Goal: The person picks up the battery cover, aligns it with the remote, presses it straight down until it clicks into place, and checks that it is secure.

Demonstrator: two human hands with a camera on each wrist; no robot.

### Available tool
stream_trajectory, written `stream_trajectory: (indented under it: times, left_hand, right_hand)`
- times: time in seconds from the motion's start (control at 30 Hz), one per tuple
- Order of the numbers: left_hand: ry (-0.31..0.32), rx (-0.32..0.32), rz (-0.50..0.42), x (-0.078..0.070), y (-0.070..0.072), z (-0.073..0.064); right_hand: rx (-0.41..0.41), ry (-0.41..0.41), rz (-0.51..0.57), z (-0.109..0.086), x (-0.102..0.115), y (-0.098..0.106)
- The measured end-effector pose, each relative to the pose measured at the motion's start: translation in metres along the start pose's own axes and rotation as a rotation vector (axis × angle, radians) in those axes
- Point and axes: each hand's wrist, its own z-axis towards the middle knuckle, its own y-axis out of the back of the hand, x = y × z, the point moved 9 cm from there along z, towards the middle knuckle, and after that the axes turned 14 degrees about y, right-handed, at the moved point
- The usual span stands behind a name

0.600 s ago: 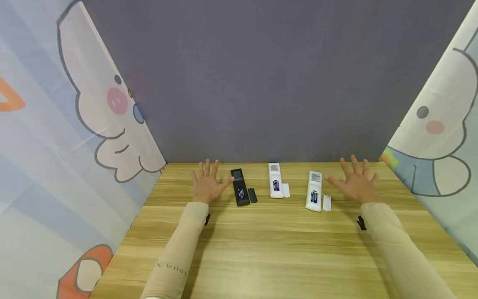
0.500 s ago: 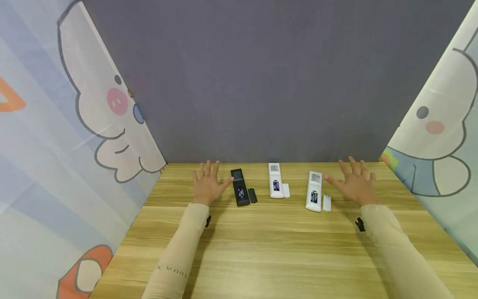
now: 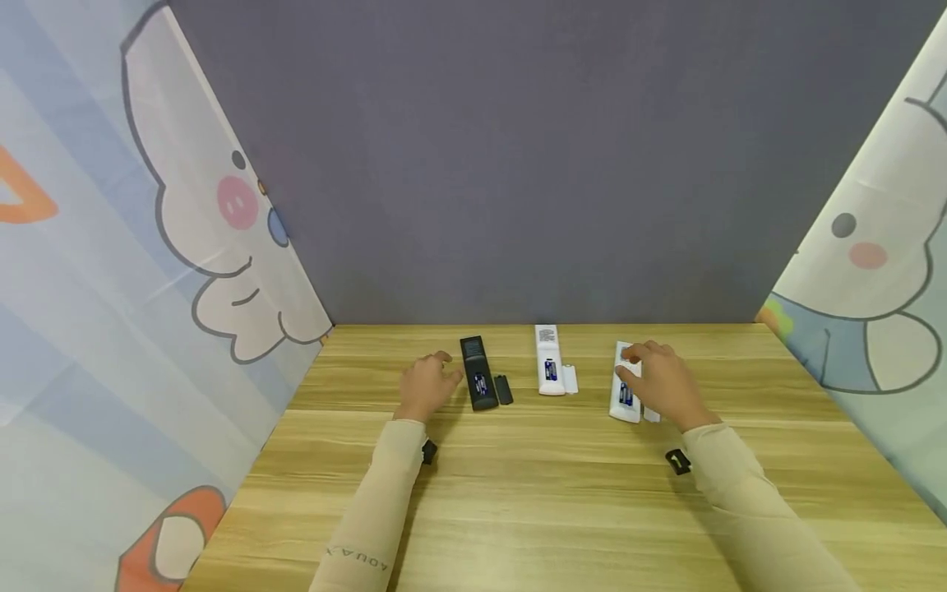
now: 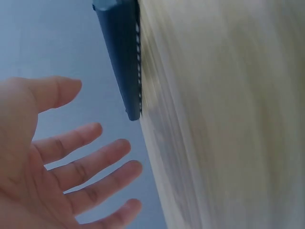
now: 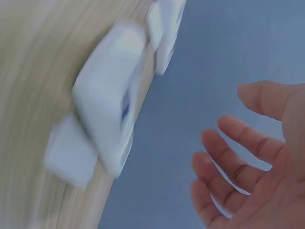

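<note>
My left hand (image 3: pixel 427 386) hovers just left of a black remote control (image 3: pixel 474 355), which lies face down with batteries showing in its bay. In the left wrist view its fingers are spread and hold nothing. Over the right white remote control (image 3: pixel 620 407) is my right hand (image 3: pixel 661 382), fingers loosely bent and the remote apart from them in the right wrist view. That hand hides part of this remote and of the white battery cover (image 3: pixel 651 415) beside it. Batteries (image 3: pixel 625 395) show in the remote's bay.
Between these two lies another white remote control (image 3: pixel 548 380) with batteries in it, its white cover (image 3: pixel 570 379) alongside. A black battery cover (image 3: pixel 503 390) is next to the black remote. A grey panel (image 3: pixel 488 164) rises behind the wooden table (image 3: pixel 547 510).
My right hand has moved left from beside the right white remote to over it. The fingers of both hands have gone from widely spread to more bent in the head view.
</note>
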Motion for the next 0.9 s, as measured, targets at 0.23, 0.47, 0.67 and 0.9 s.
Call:
stream_trajectory:
  times: [0.23,0.47,0.67,0.9]
  left_hand:
    - [0.076,0.092,-0.120,-0.002,-0.014,-0.001]
    - [0.153,0.147,-0.211,0.000,-0.022,0.001]
    - [0.213,0.191,-0.245,-0.002,-0.028,0.003]
    - [0.284,0.170,-0.238,0.000,-0.033,0.006]
  right_hand:
    - [0.009,0.026,0.142,0.017,0.034,-0.021]
    - [0.042,0.007,0.207,0.034,0.062,-0.052]
    - [0.057,-0.005,0.245,0.048,0.083,-0.080]
    - [0.104,-0.060,0.309,0.059,0.099,-0.109]
